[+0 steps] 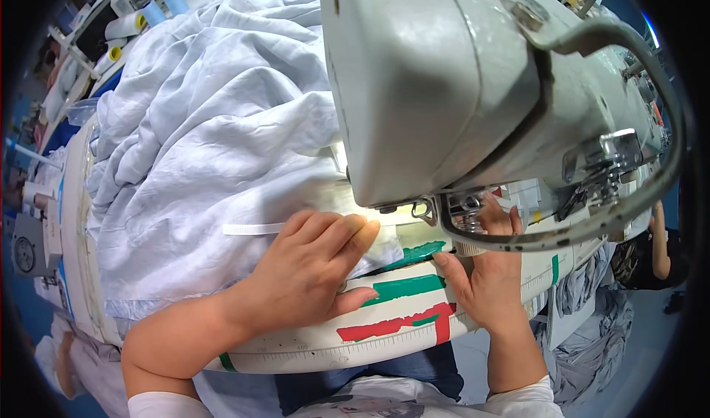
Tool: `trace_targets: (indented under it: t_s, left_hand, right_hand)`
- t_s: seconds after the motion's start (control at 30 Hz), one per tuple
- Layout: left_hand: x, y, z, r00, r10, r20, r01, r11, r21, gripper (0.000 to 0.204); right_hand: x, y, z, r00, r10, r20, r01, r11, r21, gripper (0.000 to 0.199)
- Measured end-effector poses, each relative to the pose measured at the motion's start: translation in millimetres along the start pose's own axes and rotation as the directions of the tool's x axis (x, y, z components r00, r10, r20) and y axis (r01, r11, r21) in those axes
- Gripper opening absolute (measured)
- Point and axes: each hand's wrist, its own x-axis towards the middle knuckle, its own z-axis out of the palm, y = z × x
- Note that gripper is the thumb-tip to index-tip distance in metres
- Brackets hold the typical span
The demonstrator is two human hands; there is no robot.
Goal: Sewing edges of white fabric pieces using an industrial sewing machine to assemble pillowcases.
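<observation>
A grey-white sewing machine head point(414, 85) looms over the middle and right of the view. White cloth point(214, 144) lies heaped and creased left of it, its near part running flat under the machine. A narrow white tape point(251, 229) lies across the cloth and passes beneath my left fingers. My left hand point(314, 266) presses down there, fingers stretched toward the lit needle area, thumb apart on the table. My right hand point(488, 277) rests right of the needle area, thumb spread from the fingers. The machine's bar partly covers those fingers. The needle itself is hidden.
Green tape point(407, 290) and red tape point(384, 325) mark the sewing table, with a printed ruler point(318, 355) along its front edge. Thread cones point(126, 26) stand at the far left. Grey cloth point(592, 359) hangs at the lower right, near another person's arm point(658, 233).
</observation>
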Motion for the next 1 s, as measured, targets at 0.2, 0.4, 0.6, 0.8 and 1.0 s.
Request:
trace_targets:
  t_s: [0.2, 0.4, 0.6, 0.8, 1.0]
  left_hand:
    - [4, -10, -3, 0.999, 0.029, -0.016, -0.028, 0.998, 0.049, 0.060]
    - [10, -13, -8, 0.999, 0.014, 0.032, -0.014, 1.000, -0.008, 0.053]
    - [13, -21, -5, 0.998, 0.053, -0.017, -0.053, 0.999, 0.010, 0.045]
    - [15, -29, -2, 0.998, 0.055, -0.033, -0.055, 0.998, -0.017, 0.042]
    - [14, -32, -3, 0.999, 0.048, -0.010, -0.048, 0.999, -0.021, 0.043]
  right_hand:
    - [19, 12, 5, 0.999, -0.049, -0.008, 0.048, 0.995, -0.082, 0.037]
    - [34, 18, 4, 0.995, -0.096, -0.029, 0.093, 0.989, -0.115, 0.045]
    - [35, 21, 10, 0.994, -0.109, -0.022, 0.104, 0.982, -0.158, 0.046]
    - [27, 23, 13, 0.997, -0.046, -0.067, 0.046, 0.999, -0.005, 0.050]
    - [28, 15, 7, 0.938, -0.193, -0.288, 0.192, 0.981, -0.033, 0.037]
